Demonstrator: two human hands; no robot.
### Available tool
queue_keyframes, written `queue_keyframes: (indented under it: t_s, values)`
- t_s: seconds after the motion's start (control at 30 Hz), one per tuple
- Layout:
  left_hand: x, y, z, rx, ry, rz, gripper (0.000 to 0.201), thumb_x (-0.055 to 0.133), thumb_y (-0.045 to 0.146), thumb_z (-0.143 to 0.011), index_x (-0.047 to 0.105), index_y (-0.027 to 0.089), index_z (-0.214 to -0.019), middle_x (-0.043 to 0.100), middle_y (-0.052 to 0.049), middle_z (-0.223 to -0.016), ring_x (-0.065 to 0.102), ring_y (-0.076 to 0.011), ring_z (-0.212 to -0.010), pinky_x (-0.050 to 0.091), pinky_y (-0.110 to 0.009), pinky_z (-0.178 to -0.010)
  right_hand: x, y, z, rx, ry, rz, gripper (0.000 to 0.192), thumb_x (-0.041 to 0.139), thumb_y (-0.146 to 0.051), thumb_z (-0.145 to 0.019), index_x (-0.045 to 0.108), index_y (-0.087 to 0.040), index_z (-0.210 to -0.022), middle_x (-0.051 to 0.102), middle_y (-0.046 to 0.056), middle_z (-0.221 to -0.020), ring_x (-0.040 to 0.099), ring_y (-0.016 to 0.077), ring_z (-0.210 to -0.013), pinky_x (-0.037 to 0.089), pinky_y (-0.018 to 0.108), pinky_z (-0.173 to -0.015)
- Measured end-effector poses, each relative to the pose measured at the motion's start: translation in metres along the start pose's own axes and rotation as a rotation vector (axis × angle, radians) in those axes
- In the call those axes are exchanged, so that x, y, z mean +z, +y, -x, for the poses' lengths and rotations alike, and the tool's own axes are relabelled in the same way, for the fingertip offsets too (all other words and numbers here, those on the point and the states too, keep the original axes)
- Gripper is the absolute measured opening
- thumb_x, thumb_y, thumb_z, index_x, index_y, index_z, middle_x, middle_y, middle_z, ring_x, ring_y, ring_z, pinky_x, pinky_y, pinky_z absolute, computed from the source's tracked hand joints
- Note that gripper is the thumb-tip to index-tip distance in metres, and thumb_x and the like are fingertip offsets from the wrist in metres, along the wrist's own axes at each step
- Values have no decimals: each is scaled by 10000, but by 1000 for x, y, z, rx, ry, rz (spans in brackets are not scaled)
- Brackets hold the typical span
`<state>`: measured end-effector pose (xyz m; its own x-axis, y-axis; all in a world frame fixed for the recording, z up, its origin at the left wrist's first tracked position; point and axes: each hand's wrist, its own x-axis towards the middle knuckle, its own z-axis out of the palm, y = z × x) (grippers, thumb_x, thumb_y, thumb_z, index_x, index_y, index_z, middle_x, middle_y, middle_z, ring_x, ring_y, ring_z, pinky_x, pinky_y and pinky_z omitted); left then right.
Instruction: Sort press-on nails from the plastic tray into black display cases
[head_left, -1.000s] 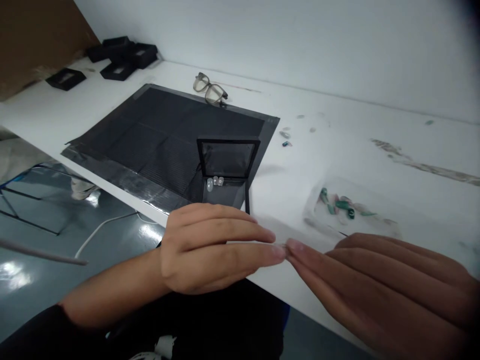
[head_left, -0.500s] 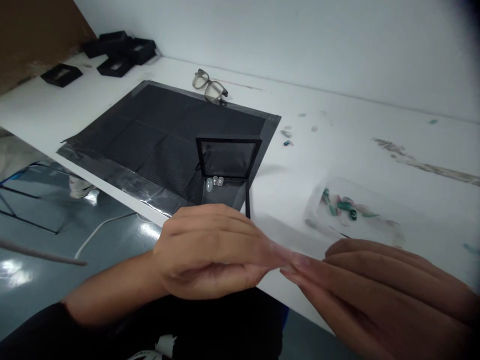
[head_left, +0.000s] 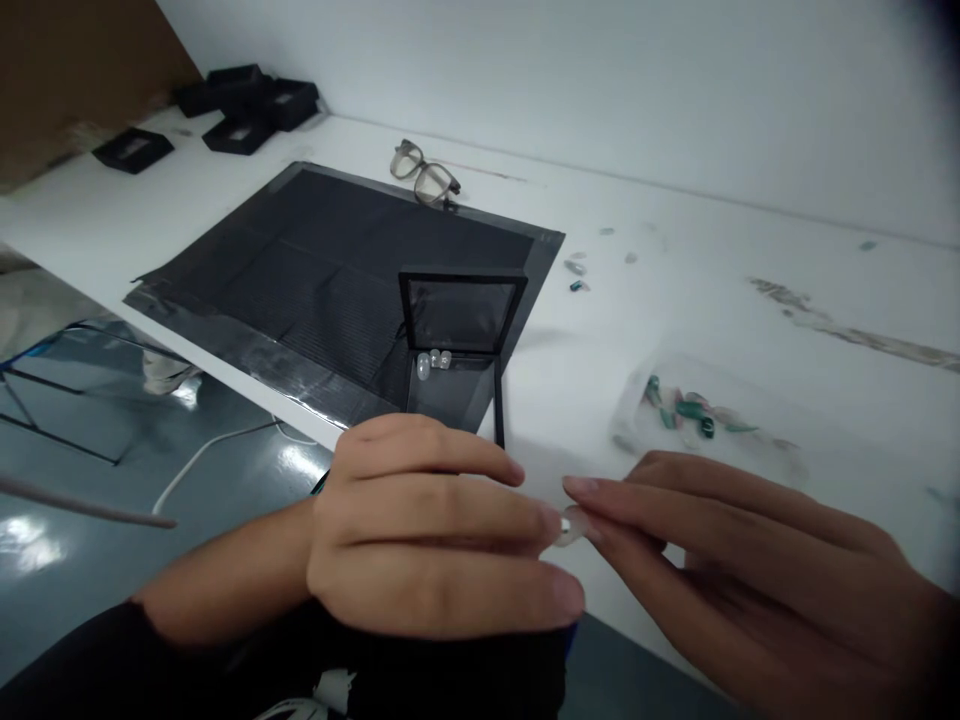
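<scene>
A small pale, clear false nail (head_left: 574, 526) sits at the fingertips of my right hand (head_left: 757, 570), between its thumb and index finger. My left hand (head_left: 442, 540) has its fingers stretched and apart, one fingertip against or very close to the nail's left end. Behind my left hand stands a black box (head_left: 501, 410) with its windowed lid raised. Several pale false nails (head_left: 433, 361) lie along the back left of its inside; my left hand covers the front. To the right, a clear tray or bag (head_left: 626, 425) holds green and pale false nails (head_left: 691, 408).
A black mat (head_left: 300, 250) lies on the white table (head_left: 570, 390), under part of the box. Glasses (head_left: 427, 178) rest at its back edge. Several loose nails (head_left: 576, 268) are scattered right of the mat. More black boxes (head_left: 259, 105) are piled at the far left.
My left fingers, pinched together against my right fingertips before, have spread apart. The pale nail now shows at my right fingertips, and the right index finger has lifted slightly.
</scene>
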<state>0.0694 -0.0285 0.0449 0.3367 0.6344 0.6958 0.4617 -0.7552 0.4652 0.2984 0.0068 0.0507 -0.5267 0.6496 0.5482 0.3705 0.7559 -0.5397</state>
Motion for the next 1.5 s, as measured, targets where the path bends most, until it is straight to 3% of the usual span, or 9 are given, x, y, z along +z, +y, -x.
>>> queue_keyframes:
  t_s: [0.1,0.23,0.43,0.57,0.77,1.07,1.23,1.37,1.5]
  values:
    - [7,-10,-1,216,90,10,183,735,193,-883,695,169,-1060,792,-4,-965,755,-105,-863,672,-229,-855,-2,-4,-5,-13,-45,16,235,606,-134,-930,753,-298,-1013,728,-9,-779,663,120,-589,576,229,-553]
    - [11,-16,-3,175,35,6,133,739,178,-862,705,154,-988,790,-17,-921,751,-101,-850,659,-242,-897,-5,-3,-6,-42,-95,0,272,636,-101,-902,748,-314,-1029,742,-32,-813,685,122,-627,597,239,-580]
    - [20,-14,2,120,174,9,77,674,256,-913,736,213,-898,736,-24,-851,711,-106,-817,637,-254,-788,-4,9,-2,-100,-160,-176,217,708,-72,-853,721,-216,-1016,709,-23,-778,660,87,-634,565,171,-550]
    - [28,-16,7,108,166,103,146,624,233,-955,739,182,-882,676,-7,-752,637,-88,-678,580,-251,-665,1,9,-4,-8,-142,-297,109,685,-109,-898,716,-207,-936,645,-37,-661,575,55,-506,500,146,-462]
    - [32,-23,13,124,179,123,75,704,207,-904,766,185,-866,714,2,-748,597,-105,-675,541,-254,-629,4,8,-9,262,-298,-403,63,772,-331,-857,719,-313,-886,635,-70,-611,577,70,-486,479,162,-469]
    - [30,-35,22,288,139,30,68,724,280,-895,787,292,-919,760,101,-825,578,-87,-638,468,-271,-532,9,16,1,441,-555,-595,114,782,-322,-826,733,-328,-930,630,-53,-634,585,79,-553,500,150,-520]
    - [30,-37,25,361,151,-20,92,754,318,-868,788,355,-945,774,105,-997,655,-113,-852,540,-270,-670,9,15,5,549,-670,-603,210,837,-389,-771,686,-264,-845,610,-48,-642,557,80,-563,492,161,-528]
    - [20,-34,21,288,55,-68,77,720,324,-897,784,365,-911,782,104,-1004,676,-118,-930,567,-256,-739,12,12,2,531,-641,-556,221,813,-381,-795,644,-239,-782,607,-41,-631,558,84,-561,481,163,-520]
    - [3,-41,27,322,124,-101,135,772,467,-836,771,354,-912,780,93,-953,680,-111,-920,577,-249,-739,17,11,-4,494,-550,-479,216,824,-379,-783,659,-240,-786,575,-54,-582,543,76,-513,465,151,-484]
